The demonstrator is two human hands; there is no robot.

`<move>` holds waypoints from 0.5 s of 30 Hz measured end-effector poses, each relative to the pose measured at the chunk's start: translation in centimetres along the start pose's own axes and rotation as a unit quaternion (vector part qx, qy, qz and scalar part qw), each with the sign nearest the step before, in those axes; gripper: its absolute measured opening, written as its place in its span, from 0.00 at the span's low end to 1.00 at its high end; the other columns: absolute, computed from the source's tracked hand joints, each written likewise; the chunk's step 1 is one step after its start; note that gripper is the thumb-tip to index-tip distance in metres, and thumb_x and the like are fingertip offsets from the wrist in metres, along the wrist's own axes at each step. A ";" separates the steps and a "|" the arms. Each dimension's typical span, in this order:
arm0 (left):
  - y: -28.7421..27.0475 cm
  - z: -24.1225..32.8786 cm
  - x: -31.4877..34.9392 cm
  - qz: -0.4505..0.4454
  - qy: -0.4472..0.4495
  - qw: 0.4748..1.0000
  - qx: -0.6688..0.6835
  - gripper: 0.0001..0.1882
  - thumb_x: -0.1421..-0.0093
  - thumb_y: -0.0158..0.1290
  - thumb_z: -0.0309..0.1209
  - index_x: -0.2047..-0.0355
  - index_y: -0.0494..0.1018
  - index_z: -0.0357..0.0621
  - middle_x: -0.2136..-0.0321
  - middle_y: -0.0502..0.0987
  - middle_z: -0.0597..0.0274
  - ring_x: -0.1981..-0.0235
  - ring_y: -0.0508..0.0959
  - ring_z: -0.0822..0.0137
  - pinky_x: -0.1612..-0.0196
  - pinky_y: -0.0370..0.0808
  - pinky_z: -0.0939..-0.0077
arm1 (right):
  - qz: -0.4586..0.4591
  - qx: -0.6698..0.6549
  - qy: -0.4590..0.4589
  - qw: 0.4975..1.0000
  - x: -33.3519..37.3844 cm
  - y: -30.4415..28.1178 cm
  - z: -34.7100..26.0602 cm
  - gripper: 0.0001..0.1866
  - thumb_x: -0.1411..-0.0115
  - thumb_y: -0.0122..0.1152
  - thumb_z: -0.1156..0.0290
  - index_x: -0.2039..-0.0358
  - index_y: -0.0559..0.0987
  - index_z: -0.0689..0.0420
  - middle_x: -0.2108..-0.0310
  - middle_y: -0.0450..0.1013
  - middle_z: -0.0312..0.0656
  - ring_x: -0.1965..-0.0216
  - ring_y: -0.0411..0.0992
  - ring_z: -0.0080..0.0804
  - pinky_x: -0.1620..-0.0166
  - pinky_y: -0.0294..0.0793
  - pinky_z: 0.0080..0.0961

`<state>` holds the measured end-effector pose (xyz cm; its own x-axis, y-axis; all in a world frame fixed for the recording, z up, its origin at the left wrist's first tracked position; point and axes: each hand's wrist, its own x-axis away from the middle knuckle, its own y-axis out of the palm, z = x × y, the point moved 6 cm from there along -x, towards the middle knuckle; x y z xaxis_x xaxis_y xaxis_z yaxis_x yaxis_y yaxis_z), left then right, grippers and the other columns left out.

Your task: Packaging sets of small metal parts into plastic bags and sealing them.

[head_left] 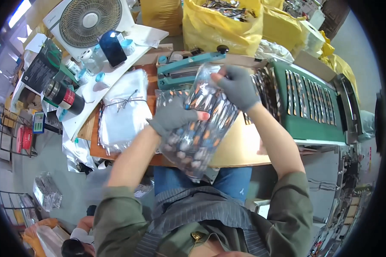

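A clear plastic bag [199,132], filled with slim dark packets marked orange and blue, hangs tilted between my hands over the table's front edge. Wearing a grey fingerless glove, my left hand [176,118] grips the bag's left side, its thumb lying across the front. In a matching glove, my right hand [240,88] closes on the bag's upper end; some fingertips are hidden. Just behind the bag sits a teal bar-shaped device [176,67] with a black knob, partly covered. A stack of clear bags [124,109], tied with dark cord, lies to the left.
Slim dark packets [311,98] stand in a row on a green board [296,126] at right. A large yellow sack [221,34] rises behind the table. On the left, a white shelf [92,100] carries a fan [90,20], a phone [113,48] and a dark flask [64,96].
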<state>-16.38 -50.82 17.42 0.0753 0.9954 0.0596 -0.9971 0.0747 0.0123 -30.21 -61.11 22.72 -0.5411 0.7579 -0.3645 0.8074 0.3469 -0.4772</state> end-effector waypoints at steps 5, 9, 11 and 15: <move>-1.1 -11.6 -3.7 0.126 -0.129 0.972 0.152 0.23 0.55 0.65 0.33 0.61 0.75 0.33 0.64 0.78 0.60 0.62 0.77 0.69 0.56 0.72 0.75 | 0.258 0.165 0.061 0.950 -8.7 -1.6 12.5 0.18 0.44 0.58 0.57 0.74 0.74 0.62 0.74 0.74 0.48 0.73 0.72 0.40 0.68 0.69 0.32; -4.0 -14.8 -7.0 0.174 -0.134 0.952 0.213 0.24 0.54 0.64 0.36 0.57 0.74 0.37 0.63 0.78 0.60 0.64 0.78 0.67 0.58 0.74 0.73 | 0.209 0.306 0.026 0.928 -14.0 0.7 6.9 0.20 0.47 0.60 0.53 0.69 0.75 0.60 0.70 0.73 0.49 0.69 0.73 0.45 0.65 0.70 0.37; -6.1 -18.3 -9.1 0.206 -0.144 0.935 0.251 0.24 0.54 0.64 0.35 0.57 0.74 0.37 0.64 0.78 0.59 0.65 0.78 0.66 0.59 0.75 0.73 | 0.108 0.264 -0.030 0.958 -15.2 1.5 2.3 0.18 0.49 0.61 0.56 0.68 0.75 0.57 0.70 0.73 0.49 0.69 0.73 0.49 0.65 0.71 0.39; -6.3 -16.9 -9.7 0.256 -0.143 0.940 0.174 0.23 0.55 0.64 0.40 0.61 0.76 0.40 0.64 0.78 0.63 0.61 0.76 0.69 0.51 0.68 0.72 | 0.131 0.397 0.029 0.908 -13.7 2.1 10.1 0.14 0.47 0.56 0.59 0.71 0.75 0.57 0.71 0.73 0.51 0.69 0.72 0.51 0.66 0.71 0.42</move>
<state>-10.96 -59.96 -0.11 -0.3656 0.8351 0.4111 -0.8443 -0.4835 0.2312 -23.49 -76.33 18.67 -0.3240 0.7922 -0.5171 0.4699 -0.3397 -0.8147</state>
